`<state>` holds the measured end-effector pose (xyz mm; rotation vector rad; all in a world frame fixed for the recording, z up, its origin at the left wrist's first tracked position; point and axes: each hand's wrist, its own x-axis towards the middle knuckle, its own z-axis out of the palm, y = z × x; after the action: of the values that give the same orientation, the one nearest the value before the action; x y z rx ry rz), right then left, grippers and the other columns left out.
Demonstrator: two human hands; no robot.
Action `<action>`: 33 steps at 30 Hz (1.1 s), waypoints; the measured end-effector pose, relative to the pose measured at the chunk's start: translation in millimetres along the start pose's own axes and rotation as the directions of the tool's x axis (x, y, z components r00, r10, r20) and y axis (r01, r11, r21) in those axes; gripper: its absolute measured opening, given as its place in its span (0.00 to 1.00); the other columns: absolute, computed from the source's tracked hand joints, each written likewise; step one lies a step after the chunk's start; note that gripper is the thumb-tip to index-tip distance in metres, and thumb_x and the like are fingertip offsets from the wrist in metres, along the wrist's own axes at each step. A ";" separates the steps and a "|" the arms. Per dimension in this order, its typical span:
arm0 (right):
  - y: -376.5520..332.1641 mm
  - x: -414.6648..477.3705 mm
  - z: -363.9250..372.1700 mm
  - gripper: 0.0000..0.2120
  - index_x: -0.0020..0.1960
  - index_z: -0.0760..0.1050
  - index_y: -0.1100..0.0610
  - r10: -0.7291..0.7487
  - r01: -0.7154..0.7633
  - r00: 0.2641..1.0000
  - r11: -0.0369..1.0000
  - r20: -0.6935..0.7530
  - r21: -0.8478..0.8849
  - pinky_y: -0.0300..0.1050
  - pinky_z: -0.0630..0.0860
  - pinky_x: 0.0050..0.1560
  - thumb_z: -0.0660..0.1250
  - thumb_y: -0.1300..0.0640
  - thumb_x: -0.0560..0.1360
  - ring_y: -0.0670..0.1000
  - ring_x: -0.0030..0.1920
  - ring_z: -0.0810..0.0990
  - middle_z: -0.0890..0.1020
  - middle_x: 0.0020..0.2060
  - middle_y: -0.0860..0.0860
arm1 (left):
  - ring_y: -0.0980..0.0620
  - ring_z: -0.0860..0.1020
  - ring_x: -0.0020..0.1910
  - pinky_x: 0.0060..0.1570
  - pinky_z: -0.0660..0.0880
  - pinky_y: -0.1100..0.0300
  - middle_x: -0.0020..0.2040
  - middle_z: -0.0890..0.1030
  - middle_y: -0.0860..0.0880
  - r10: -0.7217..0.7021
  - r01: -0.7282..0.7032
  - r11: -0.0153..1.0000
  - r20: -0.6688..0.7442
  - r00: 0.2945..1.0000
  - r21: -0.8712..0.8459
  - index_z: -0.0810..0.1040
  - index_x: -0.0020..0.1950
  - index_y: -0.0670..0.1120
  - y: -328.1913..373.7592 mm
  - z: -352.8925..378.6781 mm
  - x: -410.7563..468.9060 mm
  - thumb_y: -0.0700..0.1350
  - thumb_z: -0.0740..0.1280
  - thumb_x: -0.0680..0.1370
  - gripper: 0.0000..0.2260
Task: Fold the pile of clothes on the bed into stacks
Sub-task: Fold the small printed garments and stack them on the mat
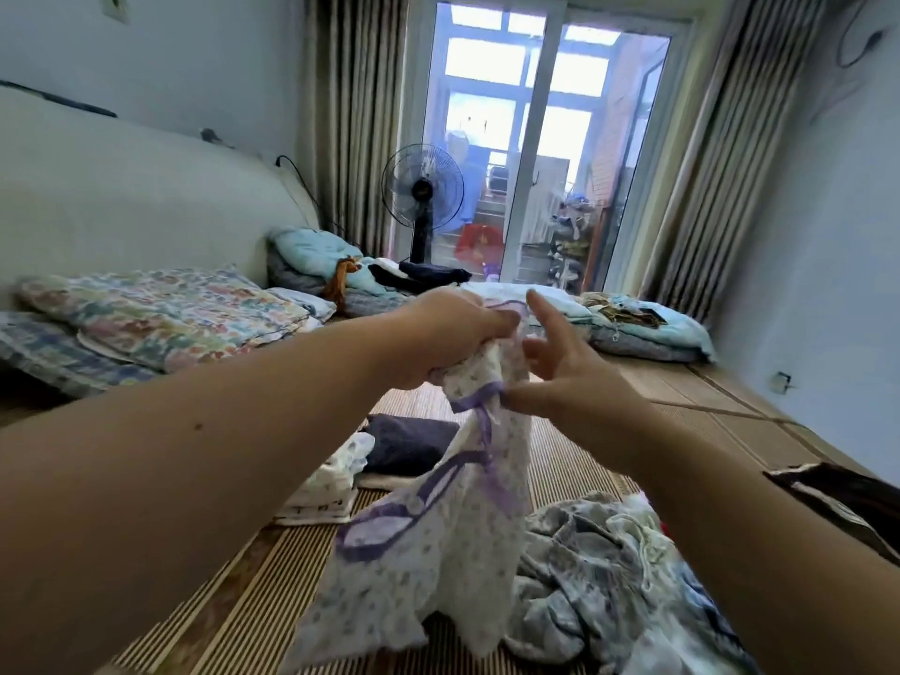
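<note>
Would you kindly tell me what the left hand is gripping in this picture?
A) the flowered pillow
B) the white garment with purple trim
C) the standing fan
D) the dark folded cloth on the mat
B: the left hand has its fingers bunched round the top of the white garment with purple trim, which hangs down from it above the mat.

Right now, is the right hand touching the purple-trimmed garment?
Touching. The head view shows the right hand with its thumb against the purple-trimmed garment, no gap between them.
</note>
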<state>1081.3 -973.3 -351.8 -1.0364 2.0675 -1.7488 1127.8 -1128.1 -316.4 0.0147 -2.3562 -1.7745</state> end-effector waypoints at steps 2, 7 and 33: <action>-14.5 7.3 13.1 0.28 0.63 0.71 0.49 -0.056 0.053 0.998 0.978 -0.010 -0.202 0.53 0.81 0.50 0.72 0.69 0.68 0.54 0.49 0.84 0.83 0.50 0.55 | 0.47 0.81 0.37 0.40 0.78 0.54 0.40 0.82 0.43 0.100 -0.100 0.995 0.009 0.995 -0.017 0.80 0.46 0.43 1.8 -5.0 0.8 0.47 0.68 0.78 0.08; -42.0 24.1 21.2 0.06 0.41 0.81 0.63 -0.119 0.032 0.955 0.952 -0.272 -0.306 0.62 0.81 0.48 0.69 0.60 0.72 0.61 0.43 0.85 0.85 0.40 0.59 | 0.57 0.82 0.39 0.35 0.77 0.62 0.48 0.81 0.51 0.240 -0.230 0.951 0.027 0.970 -0.207 0.74 0.59 0.53 -19.9 -21.9 -9.4 0.58 0.72 0.68 0.22; -129.1 -50.6 -57.5 0.22 0.60 0.77 0.60 -0.080 0.100 0.991 0.979 -0.111 0.180 0.50 0.81 0.52 0.67 0.56 0.68 0.55 0.53 0.84 0.84 0.54 0.57 | 0.48 0.83 0.37 0.33 0.80 0.58 0.42 0.83 0.43 0.228 -0.228 0.973 0.237 0.944 -0.025 0.82 0.44 0.46 40.8 -144.9 -50.9 0.51 0.78 0.64 0.14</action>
<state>1129.6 -900.8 -229.6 -1.0182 1.8968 -2.0361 1205.1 -1248.2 -246.6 -0.4781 -2.4006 -1.7432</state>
